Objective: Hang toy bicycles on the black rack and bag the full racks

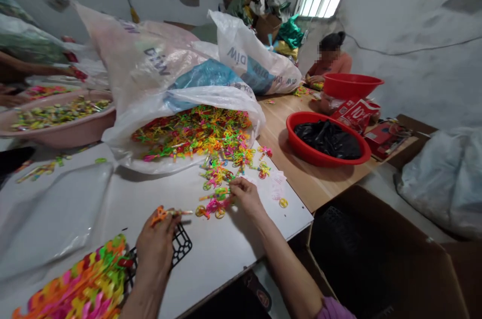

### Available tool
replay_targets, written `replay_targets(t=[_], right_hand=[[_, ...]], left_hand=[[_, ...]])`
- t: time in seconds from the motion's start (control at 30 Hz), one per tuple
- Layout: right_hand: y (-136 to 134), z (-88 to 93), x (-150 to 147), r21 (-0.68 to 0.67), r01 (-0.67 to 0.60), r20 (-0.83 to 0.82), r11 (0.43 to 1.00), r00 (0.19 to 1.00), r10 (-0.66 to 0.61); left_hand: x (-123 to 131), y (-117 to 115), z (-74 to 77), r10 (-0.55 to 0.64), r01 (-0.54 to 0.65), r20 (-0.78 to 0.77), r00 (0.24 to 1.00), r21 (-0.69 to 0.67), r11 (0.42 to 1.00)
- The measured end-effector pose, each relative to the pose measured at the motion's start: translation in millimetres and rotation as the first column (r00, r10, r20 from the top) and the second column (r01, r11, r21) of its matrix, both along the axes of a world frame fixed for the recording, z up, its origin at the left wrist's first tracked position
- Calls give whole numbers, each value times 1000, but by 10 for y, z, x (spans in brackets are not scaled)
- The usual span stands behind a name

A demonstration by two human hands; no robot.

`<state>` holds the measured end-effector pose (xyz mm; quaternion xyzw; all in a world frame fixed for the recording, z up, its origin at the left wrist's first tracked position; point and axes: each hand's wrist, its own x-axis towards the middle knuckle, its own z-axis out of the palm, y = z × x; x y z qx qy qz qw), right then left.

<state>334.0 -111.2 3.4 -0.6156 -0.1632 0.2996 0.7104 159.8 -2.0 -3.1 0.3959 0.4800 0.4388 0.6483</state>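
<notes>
My left hand point(157, 238) is closed around a small orange plastic toy point(161, 214) with a thin, clear tube-like piece pointing right. Below that hand is a black lattice basket point(183, 246), partly covered by my forearm. My right hand point(246, 198) pinches at a small green plastic toy point(223, 191) at the edge of a loose pile on the white tabletop. Pink and yellow toys point(214, 205) with ring-shaped ends lie just beneath its fingers. Behind them, a large white woven sack point(139, 73) lies on its side, its mouth spilling many such toys point(196, 131).
Colourful plastic strips point(83, 284) are heaped at the lower left beside a clear plastic bag point(56, 218). A pink basin point(60, 131) of small pieces stands far left. Rightward are a red basin point(324, 158) with black plastic and an open cardboard box point(376, 254). Co-workers sit left and at the back.
</notes>
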Motion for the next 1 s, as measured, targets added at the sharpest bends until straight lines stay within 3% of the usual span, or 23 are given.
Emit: replay_targets(t=[0.1,0.2,0.27,0.33,0.43,0.5,0.53,0.57,0.67,0.77,0.87,0.93,1.0], right_hand=[[-81,22,-2,-21,-29,24,999,999,30],[-70,54,-76,-43,-83,50,996,995,86],[-25,77,-138,-47,-141,57,989,988,143],[33,100,-192,-44,-191,61,981,979,193],[128,133,-240,-36,-245,66,969,967,247],[193,159,-250,-27,-293,67,956,953,294],[223,176,-250,-23,-313,67,950,947,313],[248,199,-248,-19,-320,72,947,945,320],[268,309,-264,-26,-261,169,965,950,262],[177,451,-369,-97,-188,396,977,894,211],[44,521,-582,-244,-240,586,940,736,340],[2,500,-747,-338,-270,655,902,621,431],[22,447,-881,-390,-241,690,889,562,455]], left_hand=[[-35,217,-58,152,-128,-103,983,208,970],[-129,193,-100,249,-167,-230,941,324,931],[-176,70,-69,249,-30,-384,889,493,869],[-187,-72,9,164,227,-528,833,596,770],[-150,-228,158,-107,538,-611,784,583,609],[-115,-285,230,-271,655,-625,732,536,533],[-100,-306,249,-333,682,-617,713,501,532],[-90,-322,259,-387,686,-589,710,455,568],[-97,-354,265,-500,592,-349,792,242,768],[-150,-359,306,-417,417,11,909,37,908],[-174,-367,372,-269,298,273,924,-70,952],[-136,-401,387,-214,265,378,901,-88,960],[-71,-463,373,-184,238,439,879,-71,969]])
